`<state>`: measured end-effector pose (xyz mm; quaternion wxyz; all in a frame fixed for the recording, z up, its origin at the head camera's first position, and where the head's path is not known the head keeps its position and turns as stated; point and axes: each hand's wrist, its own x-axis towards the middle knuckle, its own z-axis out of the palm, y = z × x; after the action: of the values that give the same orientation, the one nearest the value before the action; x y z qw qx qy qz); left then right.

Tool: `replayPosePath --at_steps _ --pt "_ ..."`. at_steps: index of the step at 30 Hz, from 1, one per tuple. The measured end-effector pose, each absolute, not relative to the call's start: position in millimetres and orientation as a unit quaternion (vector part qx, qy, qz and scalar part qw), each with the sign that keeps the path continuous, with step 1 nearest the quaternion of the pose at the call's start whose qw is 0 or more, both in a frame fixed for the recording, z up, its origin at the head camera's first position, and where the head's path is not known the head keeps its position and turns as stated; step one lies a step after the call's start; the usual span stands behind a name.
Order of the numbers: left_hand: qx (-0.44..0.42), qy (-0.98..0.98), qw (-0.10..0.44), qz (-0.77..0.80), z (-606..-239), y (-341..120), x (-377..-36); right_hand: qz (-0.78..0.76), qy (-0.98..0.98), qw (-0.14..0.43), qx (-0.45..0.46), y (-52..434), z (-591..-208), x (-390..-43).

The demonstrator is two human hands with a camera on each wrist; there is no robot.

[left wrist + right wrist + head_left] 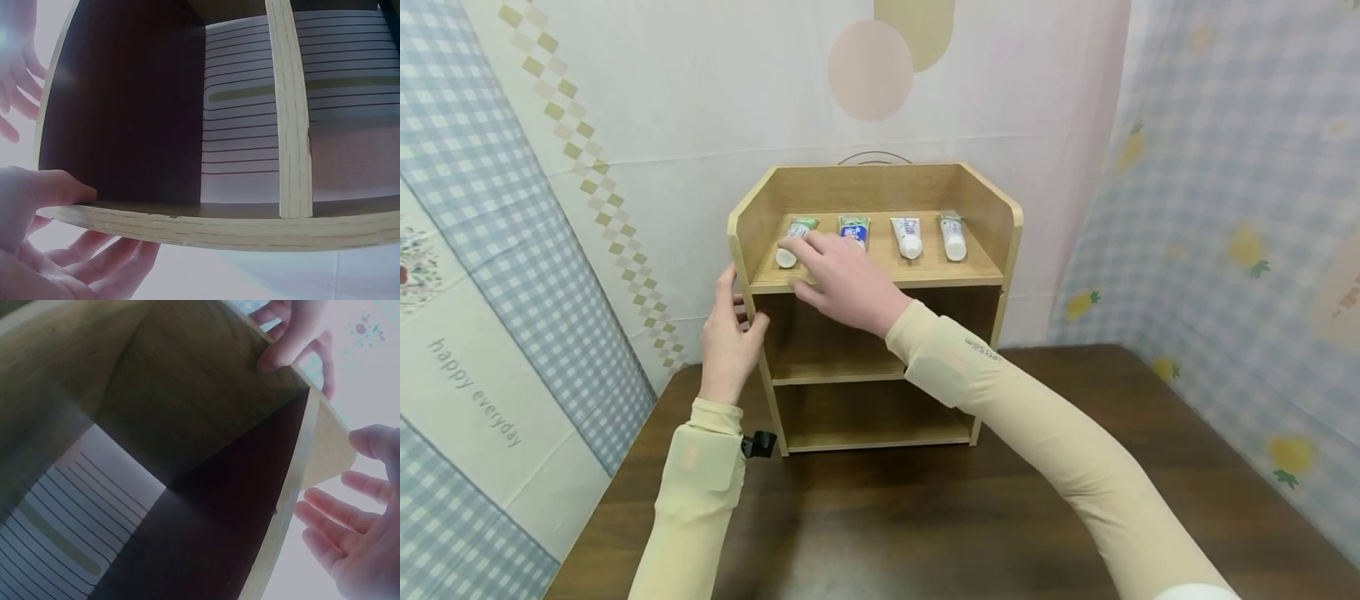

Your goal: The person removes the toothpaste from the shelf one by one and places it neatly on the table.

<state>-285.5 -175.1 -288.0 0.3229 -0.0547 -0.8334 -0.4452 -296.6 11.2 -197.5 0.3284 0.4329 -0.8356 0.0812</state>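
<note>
A small wooden shelf unit [880, 372] stands upright on the table, its open front towards me. My left hand [730, 350] grips its left side panel [187, 230], the thumb inside the panel and the fingers outside. Over the front of the top board reaches my right hand [853, 283], fingers loosely bent and apart. Its fingertips are right at the leftmost tube [787, 257], which has a white cap and a green end. The hand partly covers a blue-and-green tube [853, 229]. Further right lie a white tube [907, 237] and a white tube with a greyish-green end [952, 237].
Beneath the top board are two lower compartments, divided by a middle board [835, 379]. The dark wooden table [880, 525] extends in front and to both sides. A patterned cloth [662, 100] hangs close behind the unit, with checked cloth [1210, 183] at the right.
</note>
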Motion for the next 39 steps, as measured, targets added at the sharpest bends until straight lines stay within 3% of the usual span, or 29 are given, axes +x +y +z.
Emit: replayPosePath --at_steps 16,28,39 --pt "-0.047 -0.845 0.339 -0.410 -286.3 -176.2 -283.1 -0.024 -0.882 0.299 0.364 -17.2 -190.8 -325.0" --pt "-0.042 -0.850 0.320 -0.417 -287.1 -172.3 -285.5 -0.035 -0.926 0.226 0.300 -25.5 -187.4 -332.8" --pt "-0.044 -0.853 0.316 -0.412 -287.5 -171.1 -286.6 -0.035 -0.910 0.272 0.311 -20.9 -190.4 -325.3"
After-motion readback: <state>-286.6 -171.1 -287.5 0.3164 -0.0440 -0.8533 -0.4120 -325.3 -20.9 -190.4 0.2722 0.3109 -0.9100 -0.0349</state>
